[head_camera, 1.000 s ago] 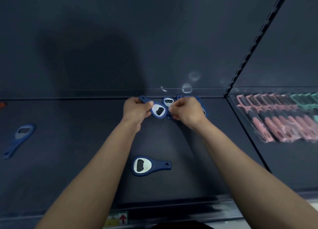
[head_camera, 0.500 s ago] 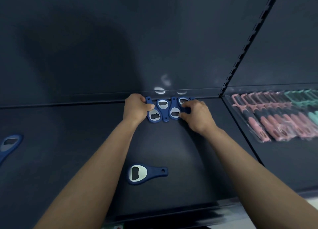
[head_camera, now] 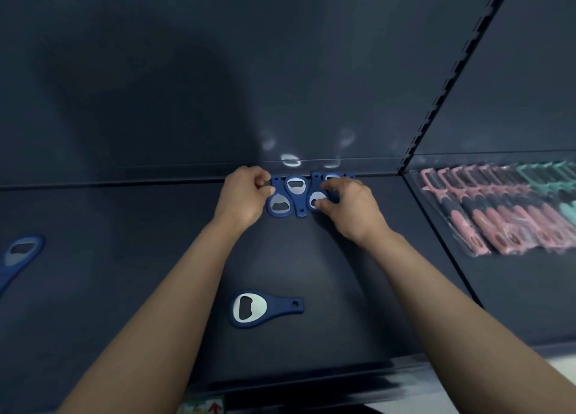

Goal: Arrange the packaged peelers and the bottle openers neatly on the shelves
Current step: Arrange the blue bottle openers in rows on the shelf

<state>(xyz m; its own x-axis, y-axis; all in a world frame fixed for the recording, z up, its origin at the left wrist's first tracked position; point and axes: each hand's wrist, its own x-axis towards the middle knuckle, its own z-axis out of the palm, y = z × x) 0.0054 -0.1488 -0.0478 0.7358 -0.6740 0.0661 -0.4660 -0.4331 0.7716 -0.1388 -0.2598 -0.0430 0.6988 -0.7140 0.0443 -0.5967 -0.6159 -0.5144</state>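
Observation:
Several blue bottle openers [head_camera: 295,187] with metal heads lie side by side, alternately flipped, in a row against the back of the dark shelf [head_camera: 156,289]. My left hand [head_camera: 243,200] pinches the handle of the leftmost opener [head_camera: 278,207] in that row. My right hand [head_camera: 350,209] lies over the right end of the row, thumb on the head of the third opener [head_camera: 314,198] and fingers curled over the ones beyond it. One loose opener [head_camera: 253,309] lies flat near the shelf's front. Another loose opener [head_camera: 18,256] lies at the far left.
Packaged peelers [head_camera: 498,214], pink and a few teal, lie in an overlapping row on the neighbouring shelf to the right. A slotted upright [head_camera: 448,80] divides the two bays. A price strip [head_camera: 311,385] runs along the shelf's front edge.
Both hands set the openers they were holding down into the row at the back and now adjust its two ends. The camera has shifted slightly.

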